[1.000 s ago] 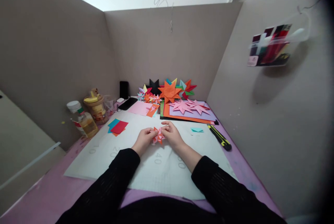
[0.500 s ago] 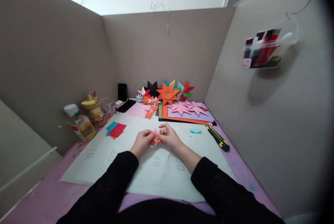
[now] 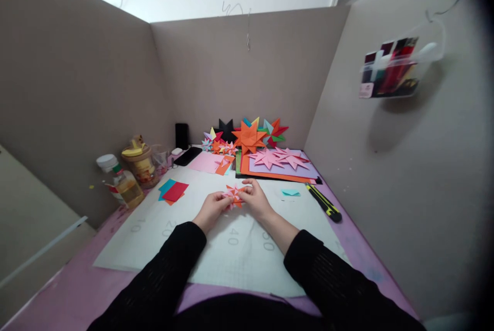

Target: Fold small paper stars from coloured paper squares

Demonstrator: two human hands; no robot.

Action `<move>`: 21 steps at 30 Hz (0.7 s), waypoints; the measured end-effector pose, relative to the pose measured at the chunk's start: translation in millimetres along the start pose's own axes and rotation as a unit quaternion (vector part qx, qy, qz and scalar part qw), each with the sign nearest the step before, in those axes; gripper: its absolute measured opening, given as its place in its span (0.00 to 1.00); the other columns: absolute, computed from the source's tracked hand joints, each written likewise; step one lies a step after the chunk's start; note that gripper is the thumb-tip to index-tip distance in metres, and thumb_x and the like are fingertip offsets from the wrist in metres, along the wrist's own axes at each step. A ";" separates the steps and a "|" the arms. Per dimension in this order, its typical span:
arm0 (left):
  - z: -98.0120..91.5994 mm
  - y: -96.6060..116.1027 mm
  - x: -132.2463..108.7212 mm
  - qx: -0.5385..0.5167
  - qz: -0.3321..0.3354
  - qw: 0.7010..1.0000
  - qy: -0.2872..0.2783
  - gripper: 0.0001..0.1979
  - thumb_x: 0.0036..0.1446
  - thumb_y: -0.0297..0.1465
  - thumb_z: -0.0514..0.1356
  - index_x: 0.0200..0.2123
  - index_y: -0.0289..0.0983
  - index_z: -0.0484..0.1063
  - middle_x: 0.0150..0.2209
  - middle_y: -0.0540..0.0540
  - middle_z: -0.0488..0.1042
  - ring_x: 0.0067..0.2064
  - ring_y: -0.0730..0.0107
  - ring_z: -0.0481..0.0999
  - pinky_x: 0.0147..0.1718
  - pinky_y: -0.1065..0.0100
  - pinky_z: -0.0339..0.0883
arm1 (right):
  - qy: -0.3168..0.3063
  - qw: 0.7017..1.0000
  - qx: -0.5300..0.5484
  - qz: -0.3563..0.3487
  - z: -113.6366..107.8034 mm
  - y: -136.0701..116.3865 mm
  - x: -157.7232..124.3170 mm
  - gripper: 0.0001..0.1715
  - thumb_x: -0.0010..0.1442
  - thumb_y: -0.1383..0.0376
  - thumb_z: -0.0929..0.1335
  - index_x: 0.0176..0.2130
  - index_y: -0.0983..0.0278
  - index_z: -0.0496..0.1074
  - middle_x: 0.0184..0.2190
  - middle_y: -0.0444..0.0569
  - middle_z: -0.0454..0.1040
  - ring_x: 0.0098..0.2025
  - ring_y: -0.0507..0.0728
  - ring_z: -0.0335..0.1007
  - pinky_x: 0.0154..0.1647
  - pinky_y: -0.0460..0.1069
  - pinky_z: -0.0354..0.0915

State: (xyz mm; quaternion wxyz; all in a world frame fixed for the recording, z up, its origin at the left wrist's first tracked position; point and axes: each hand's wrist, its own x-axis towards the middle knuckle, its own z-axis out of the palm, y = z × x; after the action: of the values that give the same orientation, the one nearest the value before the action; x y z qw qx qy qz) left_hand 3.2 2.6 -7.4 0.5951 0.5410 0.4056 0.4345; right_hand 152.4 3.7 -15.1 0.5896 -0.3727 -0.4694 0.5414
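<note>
Between my two hands is a small folded paper star (image 3: 234, 195) in orange and pink, held just above the white numbered mat (image 3: 216, 264). My left hand (image 3: 212, 209) pinches its left points. From the right side, the thumb and fingers of my right hand (image 3: 256, 201) grip it, with one finger lifted off. Beyond to the right lies a folded turquoise paper piece (image 3: 290, 193). Loose red, blue and orange paper squares (image 3: 175, 191) overlap on the mat to the left.
Finished paper stars (image 3: 250, 136) stand along the back wall. Pink stars (image 3: 266, 158) rest on stacked coloured sheets (image 3: 278, 174). A box cutter (image 3: 324, 203) lies at right. Left are a glue bottle (image 3: 125, 184), a tub (image 3: 139, 165) and a phone (image 3: 188, 156).
The star has turned between my fingers, so its pinwheel face now shows more fully. Both hands have shifted a little to the right. The view has moved slightly.
</note>
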 end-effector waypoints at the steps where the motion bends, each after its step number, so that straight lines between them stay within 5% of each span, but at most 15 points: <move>1: -0.1 0.0 0.0 -0.005 0.000 1.000 0.005 0.13 0.43 0.36 0.63 0.21 0.31 0.69 0.17 0.50 0.67 0.20 0.78 0.62 0.21 0.74 0.53 | -0.008 1.000 -0.004 0.002 1.2 -1.1 -1.1 0.21 0.45 0.68 0.68 0.39 0.61 0.57 0.20 0.35 0.66 0.21 0.49 0.64 0.24 0.44 0.60; 10: -1.8 -3.7 0.4 0.012 0.027 0.999 0.035 0.15 0.45 0.40 0.62 0.21 0.32 0.67 0.19 0.49 0.69 0.21 0.76 0.65 0.22 0.74 0.56 | -0.048 0.998 -0.046 0.007 1.3 -1.0 -1.0 0.21 0.45 0.68 0.67 0.40 0.61 0.58 0.19 0.34 0.64 0.18 0.48 0.61 0.20 0.43 0.57; 15: -0.3 -0.9 -0.5 -0.007 0.041 0.998 0.051 0.16 0.42 0.39 0.65 0.30 0.34 0.68 0.23 0.50 0.70 0.21 0.77 0.66 0.22 0.75 0.57 | -0.036 0.998 -0.046 0.001 0.7 1.4 -0.8 0.22 0.45 0.68 0.68 0.40 0.61 0.57 0.19 0.35 0.64 0.19 0.48 0.62 0.21 0.43 0.57; 21: -4.4 -4.7 0.7 0.045 0.033 0.998 0.040 0.14 0.42 0.38 0.63 0.20 0.33 0.67 0.18 0.49 0.69 0.20 0.77 0.64 0.21 0.74 0.54 | -0.047 0.997 -0.065 -0.010 0.8 3.3 -1.7 0.21 0.46 0.67 0.68 0.40 0.60 0.58 0.19 0.34 0.63 0.19 0.48 0.61 0.21 0.43 0.56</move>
State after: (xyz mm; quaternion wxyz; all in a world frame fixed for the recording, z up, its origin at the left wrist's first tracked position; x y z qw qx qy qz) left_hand -0.4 4.4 -12.5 0.5389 0.5625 0.4300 0.4564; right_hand 150.7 2.4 -18.3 0.5470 -0.3792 -0.5346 0.5208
